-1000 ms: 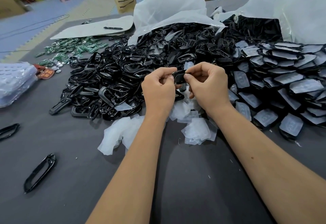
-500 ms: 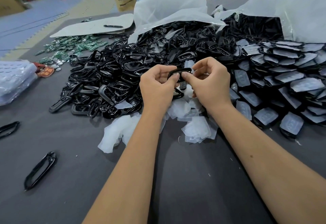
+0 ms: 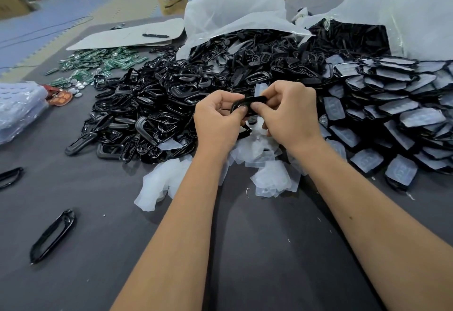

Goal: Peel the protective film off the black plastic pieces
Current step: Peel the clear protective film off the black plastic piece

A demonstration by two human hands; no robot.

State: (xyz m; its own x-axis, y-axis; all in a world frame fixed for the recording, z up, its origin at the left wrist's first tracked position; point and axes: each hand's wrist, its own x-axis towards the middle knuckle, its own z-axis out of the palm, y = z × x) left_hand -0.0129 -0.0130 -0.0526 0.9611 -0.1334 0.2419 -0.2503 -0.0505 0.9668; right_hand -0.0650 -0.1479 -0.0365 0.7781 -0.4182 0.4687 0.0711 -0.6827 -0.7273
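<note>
Far left edge, mid-height: a clear blister sheet [image 3: 17,108] on the grey table [image 3: 257,261]. Lower left: one loose black frame [image 3: 52,236] lying alone, well apart from the rest; part of another at the left edge [image 3: 9,177]. Upper left: a scatter of green circuit boards [image 3: 98,62], with a pen [image 3: 155,35] resting on a pale sheet behind them.

Left of centre: a large heap of bare glossy frames [image 3: 147,112], no film visible on them; judged to be finished pieces.

Centre: left hand [image 3: 217,120] and right hand [image 3: 290,114] are both raised just above the heap, each pinching one black plastic piece [image 3: 247,103] between thumb and fingertips. The piece is held edge-on between the two hands. Whether film covers it cannot be told; its face is turned away and partly hidden by the fingers.

Below the hands: crumpled discarded film [image 3: 267,178], near the wrists.

Right: overlapping filmed pieces [image 3: 402,117], pale film on top, spilling from a large plastic bag [image 3: 404,16] in the upper right.

Step in hand, as judged: working one piece, either picking at a film edge or checking it. Next move calls for a fingernail lifting a corner, the other hand gripping the rim firmly, then a steady pull.
</note>
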